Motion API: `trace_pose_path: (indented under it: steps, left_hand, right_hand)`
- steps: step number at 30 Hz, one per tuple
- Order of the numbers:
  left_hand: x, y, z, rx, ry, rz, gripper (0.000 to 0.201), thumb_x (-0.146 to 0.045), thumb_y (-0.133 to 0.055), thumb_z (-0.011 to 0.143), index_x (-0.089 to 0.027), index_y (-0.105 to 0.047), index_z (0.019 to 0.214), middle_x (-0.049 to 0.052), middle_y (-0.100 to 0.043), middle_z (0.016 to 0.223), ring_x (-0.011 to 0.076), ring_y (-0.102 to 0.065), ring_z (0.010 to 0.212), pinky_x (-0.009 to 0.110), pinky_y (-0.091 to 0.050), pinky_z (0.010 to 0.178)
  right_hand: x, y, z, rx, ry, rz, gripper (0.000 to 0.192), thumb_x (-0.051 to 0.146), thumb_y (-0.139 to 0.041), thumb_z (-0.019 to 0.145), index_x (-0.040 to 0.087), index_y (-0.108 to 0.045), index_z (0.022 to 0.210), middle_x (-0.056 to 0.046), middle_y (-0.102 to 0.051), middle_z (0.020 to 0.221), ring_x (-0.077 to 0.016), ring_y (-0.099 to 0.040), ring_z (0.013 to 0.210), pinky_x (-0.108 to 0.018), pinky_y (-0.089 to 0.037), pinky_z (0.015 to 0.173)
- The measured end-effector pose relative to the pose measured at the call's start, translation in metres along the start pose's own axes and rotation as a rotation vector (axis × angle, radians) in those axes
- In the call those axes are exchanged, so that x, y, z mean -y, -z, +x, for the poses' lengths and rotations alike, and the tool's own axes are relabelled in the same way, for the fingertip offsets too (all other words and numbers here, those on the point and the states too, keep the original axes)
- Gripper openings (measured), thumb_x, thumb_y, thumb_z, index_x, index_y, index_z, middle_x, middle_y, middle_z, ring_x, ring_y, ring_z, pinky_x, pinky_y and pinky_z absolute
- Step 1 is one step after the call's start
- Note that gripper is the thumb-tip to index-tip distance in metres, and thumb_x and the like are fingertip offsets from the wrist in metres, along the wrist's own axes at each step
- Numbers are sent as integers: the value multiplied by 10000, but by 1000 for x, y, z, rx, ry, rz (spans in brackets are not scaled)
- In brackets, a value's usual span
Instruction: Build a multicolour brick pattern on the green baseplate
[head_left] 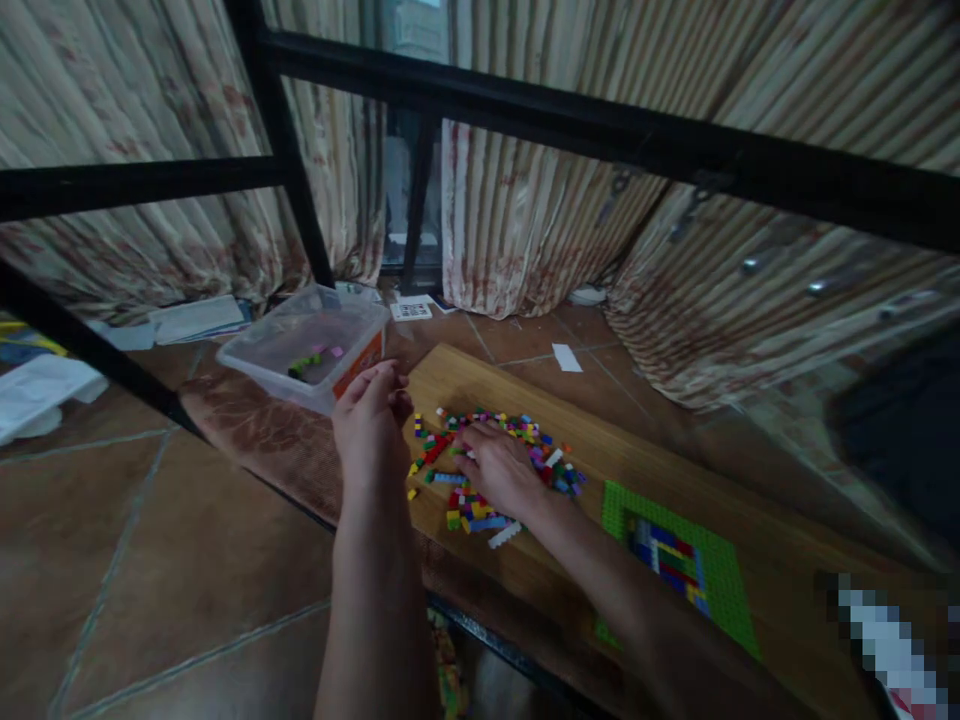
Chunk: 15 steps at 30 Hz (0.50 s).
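My left hand [372,395] is raised beside the clear plastic tub, its fingers curled together in a pinch. What they hold, if anything, I cannot make out. My right hand [493,465] reaches down into a loose pile of small coloured toy bricks [480,510], thumb and fingers a little apart, touching the bricks. To the right of that pile lies a green baseplate [727,580]. On it stands a low rectangular build of blue, red, white and yellow bricks [671,560], partly behind my right forearm.
The wooden board [465,385] carries the pile and baseplate. A clear tub [300,330] with a few bricks stands at its left end. Black metal bars [525,100] cross in front of striped curtains [525,220]. Papers [199,320] lie on the tiled floor.
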<state>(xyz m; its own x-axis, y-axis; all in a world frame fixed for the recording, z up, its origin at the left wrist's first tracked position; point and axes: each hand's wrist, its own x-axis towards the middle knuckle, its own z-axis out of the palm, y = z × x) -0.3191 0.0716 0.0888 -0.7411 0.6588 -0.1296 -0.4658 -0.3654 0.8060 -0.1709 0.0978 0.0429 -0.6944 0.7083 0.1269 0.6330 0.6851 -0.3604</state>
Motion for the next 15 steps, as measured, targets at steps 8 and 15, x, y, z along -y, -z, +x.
trace_pose_path:
  steps: [8, 15]
  left_hand:
    - [9, -25, -18, 112, 40, 124, 202, -227, -699, 573, -123, -642, 736, -40, -558, 622, 27, -457, 476, 128, -351, 438]
    - [67, -66, -82, 503, 198, 425, 230, -319, -683, 650, -131, -666, 781, -22, -616, 651, 67, -497, 510, 183, -390, 495]
  right_hand:
    - [10, 28, -95, -211, -239, 513, 248, 212, -466, 917, 245, -623, 1106, -22, -683, 1001, -143, -639, 849, -271, -480, 787]
    - [-81, 48, -199, -508, -722, 738, 321, 371, -618, 798, 214, -667, 1074, -44, -712, 914, -192, -663, 785, -334, -537, 717]
